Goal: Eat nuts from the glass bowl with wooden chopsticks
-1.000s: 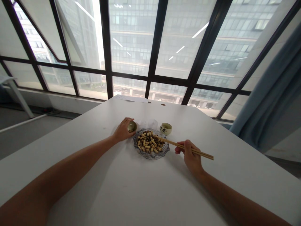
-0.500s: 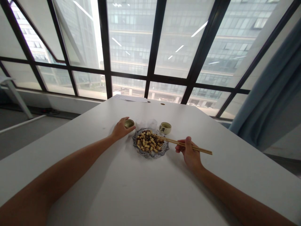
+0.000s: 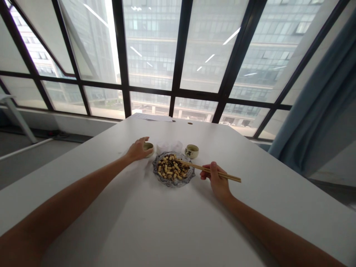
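My left hand [image 3: 135,150] has its thumb and fingers curved round a small green tea cup [image 3: 149,145], which stands upright on the white table. In my right hand [image 3: 218,181] is a pair of wooden chopsticks [image 3: 202,168], held slanting to the left. Their tips reach in among peanuts and dark seeds [image 3: 170,168] heaped in a scalloped clear glass dish [image 3: 178,184]. The tips are hard to make out against the seeds. Behind the dish, to the right, a second cup [image 3: 191,151] with black characters stands upright.
Crumpled clear plastic [image 3: 169,147] lies between the cups, behind the dish. Papers [image 3: 151,117] rest at the table's far edge, near two small round spots [image 3: 190,123]. Tall windows face me beyond the table [image 3: 155,230], and a blue curtain [image 3: 311,107] hangs on the right.
My left hand has turned the tilted cup upright and brought it left, away from the dish, down onto the table. The chopsticks stay over the peanuts and seeds. The view has shifted slightly.
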